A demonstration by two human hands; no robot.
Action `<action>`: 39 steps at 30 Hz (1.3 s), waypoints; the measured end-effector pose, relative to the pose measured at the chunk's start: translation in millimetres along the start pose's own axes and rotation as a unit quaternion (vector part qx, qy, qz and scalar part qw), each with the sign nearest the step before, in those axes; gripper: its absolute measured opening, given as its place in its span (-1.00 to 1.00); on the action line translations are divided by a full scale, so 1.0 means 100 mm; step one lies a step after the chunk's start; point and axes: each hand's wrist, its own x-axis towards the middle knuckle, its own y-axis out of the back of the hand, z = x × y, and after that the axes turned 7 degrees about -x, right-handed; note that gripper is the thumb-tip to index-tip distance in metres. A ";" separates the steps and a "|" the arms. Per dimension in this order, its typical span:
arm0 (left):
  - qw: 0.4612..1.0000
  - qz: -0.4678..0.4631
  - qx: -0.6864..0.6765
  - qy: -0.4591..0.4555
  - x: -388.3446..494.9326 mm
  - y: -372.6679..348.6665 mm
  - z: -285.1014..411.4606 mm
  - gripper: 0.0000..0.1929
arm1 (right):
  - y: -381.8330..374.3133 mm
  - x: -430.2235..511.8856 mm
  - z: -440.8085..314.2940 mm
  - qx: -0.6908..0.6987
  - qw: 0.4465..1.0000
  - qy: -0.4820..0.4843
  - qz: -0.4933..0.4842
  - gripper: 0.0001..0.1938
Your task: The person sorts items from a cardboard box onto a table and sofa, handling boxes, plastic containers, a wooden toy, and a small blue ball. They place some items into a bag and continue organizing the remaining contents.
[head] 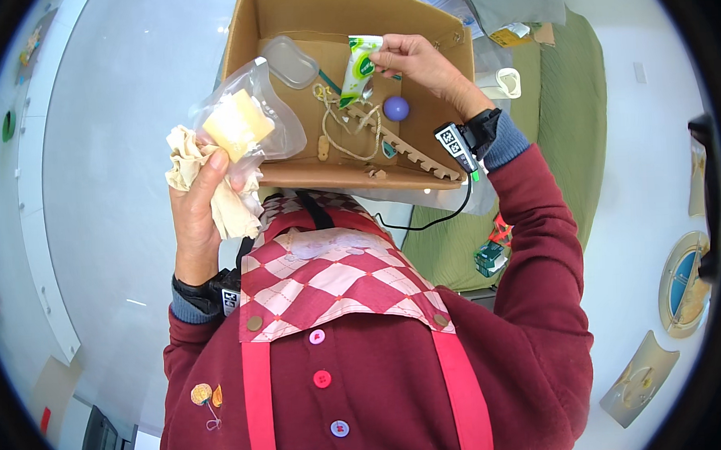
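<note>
My left hand (198, 202) grips a crumpled cream cloth (230, 209) together with a clear plastic bag (284, 129) that has a yellowish block-like piece (238, 123) in it. Between the thumb and fingers of my right hand (417, 62) hangs a green and white wrapper packet (356, 68) over an open cardboard box (364, 173). Inside the box lie a purple ball (396, 109), a looped cream rope (327, 127), a notched cardboard strip (414, 150) and a clear plastic lid or tray (292, 61). A small tan peg-like piece (323, 148) rests near the rope.
To the right of the box stretches a green-covered couch or bed (563, 101). A white rolled item (499, 84), a grey cushion (514, 4) and a small green box (490, 258) lie on or by it. A black cable (424, 227) hangs from the device on my right wrist.
</note>
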 end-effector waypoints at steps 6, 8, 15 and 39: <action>0.999 -0.014 0.039 -0.017 -0.03 -0.01 0.07 -0.68 | -0.10 -0.09 -0.43 0.047 0.997 -0.004 0.065 -0.83; 0.997 0.032 0.071 0.003 -0.06 -0.09 0.05 -0.76 | -0.15 -0.20 -0.73 0.066 0.995 0.044 0.055 -0.82; 0.968 -0.149 0.201 0.003 -0.14 -0.08 0.01 -0.66 | -0.63 -0.66 -1.58 0.174 0.970 0.168 -0.015 -0.78; 0.994 0.076 0.067 -0.035 -0.46 0.68 -0.10 -0.57 | -0.78 1.21 0.06 -0.125 0.984 -0.121 -0.044 -0.33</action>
